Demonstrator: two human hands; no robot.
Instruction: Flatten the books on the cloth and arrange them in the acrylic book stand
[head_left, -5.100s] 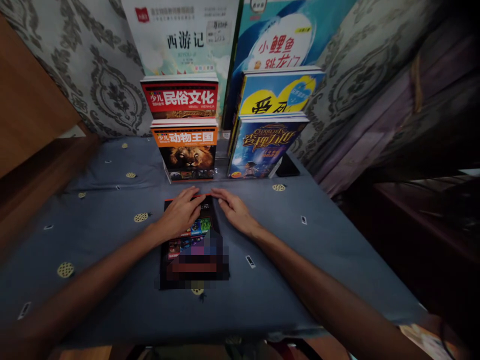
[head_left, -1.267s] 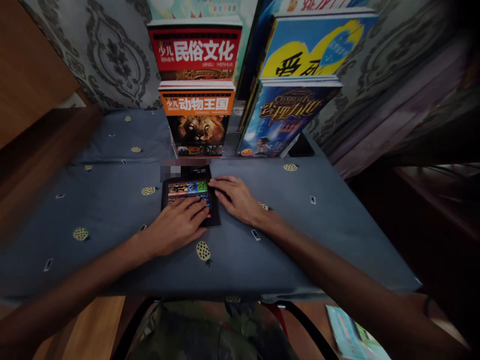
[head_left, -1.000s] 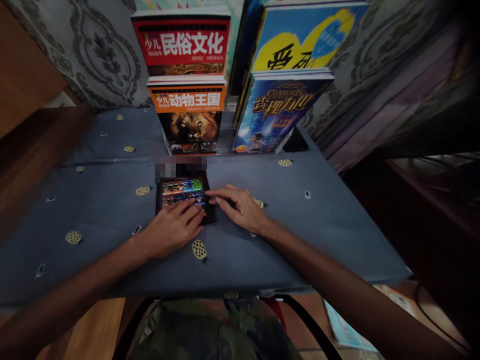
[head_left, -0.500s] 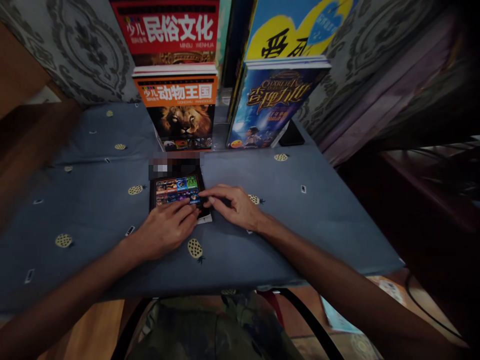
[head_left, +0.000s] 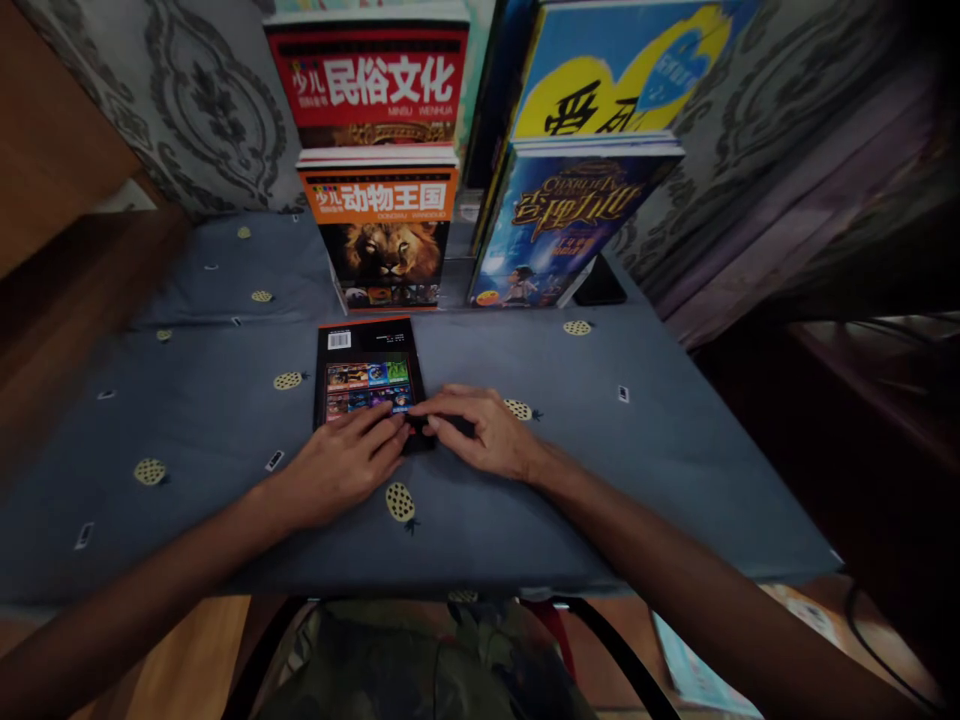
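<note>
A black book (head_left: 367,375) lies back cover up on the blue patterned tablecloth (head_left: 210,420), with a barcode near its far edge and a strip of small colour pictures. My left hand (head_left: 341,465) rests flat on the book's near end, fingers stretched out over the cover. My right hand (head_left: 480,432) lies at the book's near right corner, its fingertips curled in against the edge; whether they grip the book I cannot make out.
Behind the book stand displayed books: an orange lion book (head_left: 384,235), a red one (head_left: 371,85) above it, a dark blue one (head_left: 559,230) and a blue-yellow one (head_left: 615,70). A dark object (head_left: 600,285) lies beside them. Patterned wall at back, dark furniture at right.
Over five seconds the book has moved away from me toward the display and my hands have gone from its far end to its near end. In the last second they barely shift.
</note>
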